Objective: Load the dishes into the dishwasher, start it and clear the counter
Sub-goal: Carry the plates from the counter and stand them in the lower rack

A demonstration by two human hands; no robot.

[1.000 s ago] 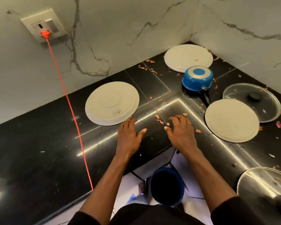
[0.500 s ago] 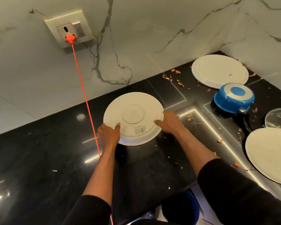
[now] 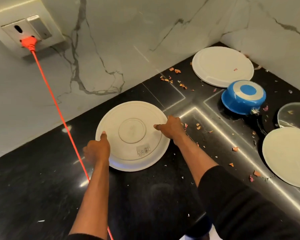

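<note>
An upside-down white plate with a barcode sticker lies on the black counter. My left hand grips its left rim, thumb on top. My right hand grips its right rim, thumb on top as well. Another white plate sits in the far corner. An upside-down blue pan with a black handle stands in front of it. A third white plate lies at the right edge, and a glass lid lies behind it.
An orange cable runs from a plug in the wall socket down across the counter, just left of my left hand. Food scraps are scattered over the counter. Marble walls enclose the corner.
The hands moved from resting flat on the counter to the upside-down plate and took hold of its two sides. The view shifted left and closer.
</note>
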